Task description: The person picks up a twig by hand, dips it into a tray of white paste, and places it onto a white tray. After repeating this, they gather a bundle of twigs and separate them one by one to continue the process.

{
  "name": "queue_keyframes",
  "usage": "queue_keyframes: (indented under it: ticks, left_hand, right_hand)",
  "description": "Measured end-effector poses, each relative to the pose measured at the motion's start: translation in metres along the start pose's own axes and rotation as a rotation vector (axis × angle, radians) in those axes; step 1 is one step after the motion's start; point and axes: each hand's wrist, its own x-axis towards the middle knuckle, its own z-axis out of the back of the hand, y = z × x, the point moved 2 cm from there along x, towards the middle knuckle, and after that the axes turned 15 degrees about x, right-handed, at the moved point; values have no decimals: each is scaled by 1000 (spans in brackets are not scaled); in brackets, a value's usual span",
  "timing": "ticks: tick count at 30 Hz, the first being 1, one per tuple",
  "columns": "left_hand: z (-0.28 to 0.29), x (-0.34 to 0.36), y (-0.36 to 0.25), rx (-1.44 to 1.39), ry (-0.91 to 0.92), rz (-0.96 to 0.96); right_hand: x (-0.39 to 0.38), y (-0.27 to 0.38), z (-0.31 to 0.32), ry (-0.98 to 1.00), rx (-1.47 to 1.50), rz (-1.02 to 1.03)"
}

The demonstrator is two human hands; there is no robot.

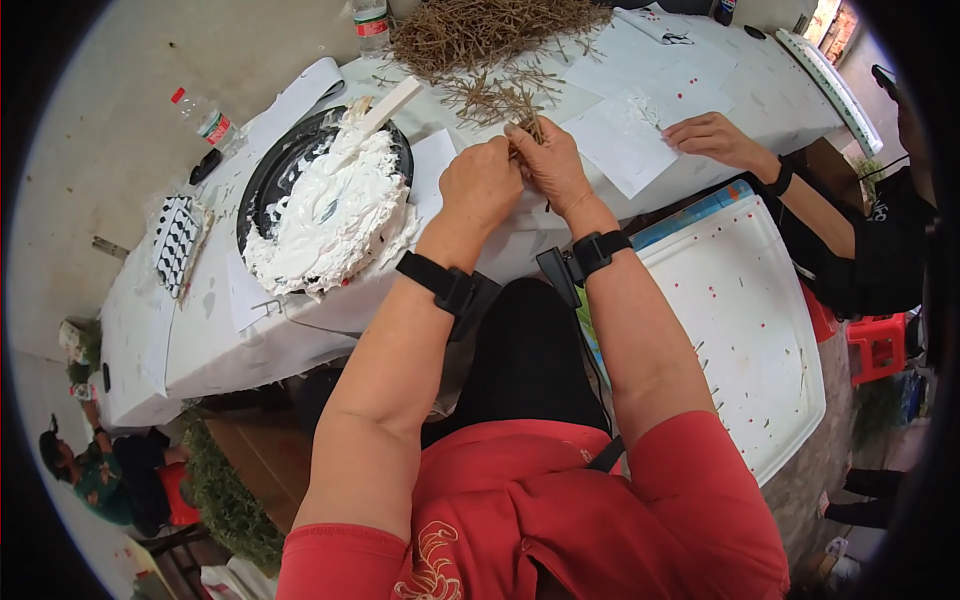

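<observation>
My left hand (482,183) and my right hand (548,160) meet above the white-covered table (300,320). Together they grip a small bundle of thin dry twigs (528,127) that sticks up between the fingers. Both wrists wear black straps. A black bowl (262,180) heaped with white paste (330,205) stands just left of my left hand, with a flat wooden stick (390,105) resting in it. A large heap of the same dry twigs (480,35) lies farther back on the table.
Another person's hand (712,138) rests on a white sheet of paper (625,140) to my right. A white tray (745,330) lies at lower right. Plastic bottles (205,118) and a black-and-white checked object (178,240) are at the table's left. A person crouches at lower left (100,480).
</observation>
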Motion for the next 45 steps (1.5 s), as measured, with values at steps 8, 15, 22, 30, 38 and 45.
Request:
queue_keyframes:
  ticks: [8,15,22,30,38,45]
  left_hand:
    - [5,1,9,-47,-42,-170]
    - [-5,-5,3,72,8,-119]
    - [-8,-2,1,98,12,-88]
    - [-15,2,-3,-69,-66,-167]
    - [-11,3,0,177,-123,-175]
    - [17,3,10,-143,-493,-188]
  right_hand:
    - [-7,13,13,-75,343,-195]
    - [-10,14,2,-63,253,-150]
    - [-10,13,7,-71,276,-162]
    - [-8,11,10,-64,266,-157]
    - [-7,13,5,-65,265,-149]
    - [-7,13,7,-58,151,-155]
